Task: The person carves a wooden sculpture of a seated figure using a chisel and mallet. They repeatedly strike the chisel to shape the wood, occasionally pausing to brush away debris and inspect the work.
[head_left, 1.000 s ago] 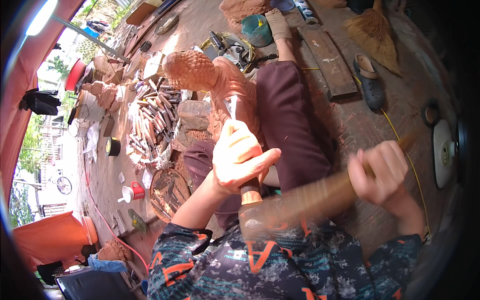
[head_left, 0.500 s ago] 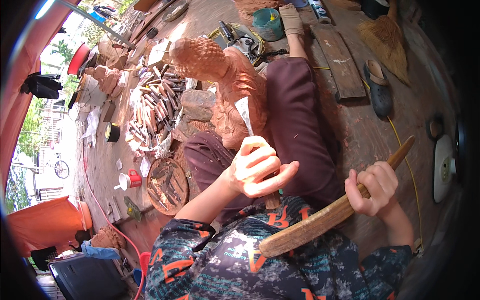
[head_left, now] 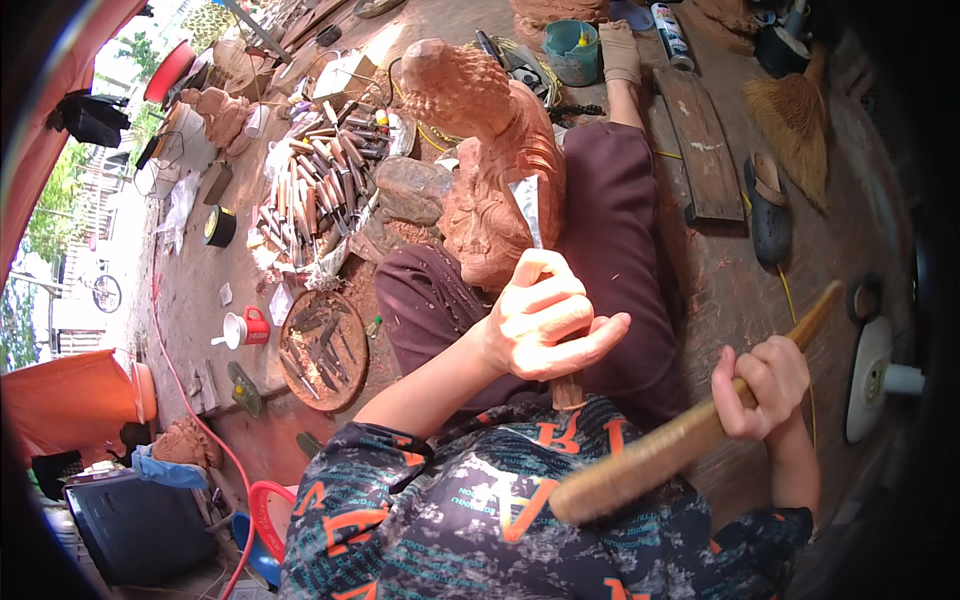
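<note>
My left hand (head_left: 545, 315) is closed around the wooden handle of a chisel (head_left: 527, 208), leaving the handle's butt exposed below my fist. The broad metal blade points away from me and overlaps the side of a reddish-brown carved figure (head_left: 478, 215); whether it touches cannot be made out. A knobbly, textured head tops this figure, which leans between my legs. In my right hand (head_left: 763, 388), fingers wrapped round its narrower part, is a long wooden club-like mallet (head_left: 650, 462). Its thick end, blurred, hangs in front of my shirt, apart from the chisel's butt.
Many chisels (head_left: 320, 185) lie heaped left of the figure, beside a stone block (head_left: 412, 190). Nearer are a round tray (head_left: 325, 390) with dark tools and a red-and-white mug (head_left: 247, 328). A plank (head_left: 700, 150), a dark clog (head_left: 768, 215) and a broom (head_left: 790, 120) lie on the right.
The whole view has shifted, so the figure and floor things appear farther right. The mallet's thick end has swung slightly rightward and is now blurred. Both hands keep their grips.
</note>
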Demonstrator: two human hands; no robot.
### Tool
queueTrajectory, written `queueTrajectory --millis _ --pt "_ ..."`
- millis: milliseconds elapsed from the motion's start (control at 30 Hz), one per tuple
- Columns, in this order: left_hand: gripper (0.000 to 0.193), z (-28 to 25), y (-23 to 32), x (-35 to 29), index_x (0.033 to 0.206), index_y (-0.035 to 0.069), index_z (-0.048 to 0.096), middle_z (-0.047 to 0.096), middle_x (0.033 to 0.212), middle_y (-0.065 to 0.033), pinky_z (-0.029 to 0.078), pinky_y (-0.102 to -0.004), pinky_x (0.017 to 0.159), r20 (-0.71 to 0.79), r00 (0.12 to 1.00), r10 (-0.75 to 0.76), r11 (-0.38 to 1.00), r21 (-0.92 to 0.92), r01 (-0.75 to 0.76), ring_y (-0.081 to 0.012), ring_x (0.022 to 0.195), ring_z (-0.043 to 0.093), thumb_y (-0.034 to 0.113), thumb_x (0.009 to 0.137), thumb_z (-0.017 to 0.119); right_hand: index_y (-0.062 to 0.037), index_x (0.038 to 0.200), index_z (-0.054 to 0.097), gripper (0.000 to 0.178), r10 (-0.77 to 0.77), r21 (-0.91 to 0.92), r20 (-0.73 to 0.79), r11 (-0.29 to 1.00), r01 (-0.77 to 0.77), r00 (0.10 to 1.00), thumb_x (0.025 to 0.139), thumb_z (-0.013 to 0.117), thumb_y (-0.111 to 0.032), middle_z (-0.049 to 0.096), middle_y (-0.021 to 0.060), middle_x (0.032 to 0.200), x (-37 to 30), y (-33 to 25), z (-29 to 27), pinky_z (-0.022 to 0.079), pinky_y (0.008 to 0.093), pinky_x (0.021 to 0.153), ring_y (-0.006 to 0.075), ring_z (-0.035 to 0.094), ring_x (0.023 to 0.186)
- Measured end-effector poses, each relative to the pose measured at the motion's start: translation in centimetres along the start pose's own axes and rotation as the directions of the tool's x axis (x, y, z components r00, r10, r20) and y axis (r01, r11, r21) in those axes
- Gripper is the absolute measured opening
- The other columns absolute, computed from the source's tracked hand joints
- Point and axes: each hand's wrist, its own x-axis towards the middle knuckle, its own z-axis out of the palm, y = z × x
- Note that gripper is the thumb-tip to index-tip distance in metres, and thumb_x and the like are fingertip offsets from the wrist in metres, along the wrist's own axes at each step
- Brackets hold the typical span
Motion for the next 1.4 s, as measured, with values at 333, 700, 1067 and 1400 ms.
queueTrajectory --millis 333,700,1067,1400 --pt "0.046 -0.3 -0.3 0.0 0.094 0.010 0.073 0.043 0.060 0.0069 0.039 -0.0328 0.066 -0.037 0.999 0.000 1.000 -0.029 -0.001 -0.0129 0.056 0.046 0.015 0.049 0.070 -0.0127 0.102 0.053 0.049 0.045 -0.092 0.046 0.995 -0.041 0.998 0.066 0.064 0.019 0.046 0.0033 0.071 1.1 -0.2 -0.7 0.040 0.0316 0.046 0.0180 0.047 0.055" --pt "0.036 -1.8 -0.8 1.7 0.090 0.009 0.073 0.043 0.061 0.0051 0.037 -0.0340 0.065 -0.022 0.996 -0.084 0.988 -0.129 0.080 -0.0145 0.057 0.047 0.016 0.055 0.070 -0.0119 0.100 0.052 0.043 0.144 0.012 0.076 0.989 -0.145 0.987 0.069 0.064 0.015 0.048 0.0040 0.073 1.9 -0.9 -1.8 0.040 0.0316 0.047 0.0195 0.049 0.056" --pt "0.034 -2.3 -0.5 2.2 0.084 0.009 0.072 0.047 0.062 0.0051 0.036 -0.0327 0.061 -0.010 0.993 -0.117 0.980 -0.161 0.114 -0.0147 0.058 0.049 0.012 0.050 0.076 -0.0070 0.107 0.053 0.039 0.124 0.020 0.009 0.992 -0.124 0.992 0.073 0.066 0.007 0.050 0.0041 0.071 1.1 -1.0 -0.1 0.041 0.0322 0.047 0.0195 0.051 0.056" --pt "0.022 -2.5 0.5 2.1 0.084 0.006 0.065 0.043 0.063 0.0046 0.045 -0.0325 0.067 0.082 0.996 0.020 0.997 -0.070 -0.014 -0.0123 0.057 0.046 0.008 0.062 0.069 -0.0095 0.105 0.051 0.042 0.285 0.158 -0.040 0.948 -0.276 0.958 0.071 0.070 0.007 0.050 0.0023 0.071 0.4 -3.0 1.6 0.043 0.0310 0.047 0.0179 0.053 0.055"
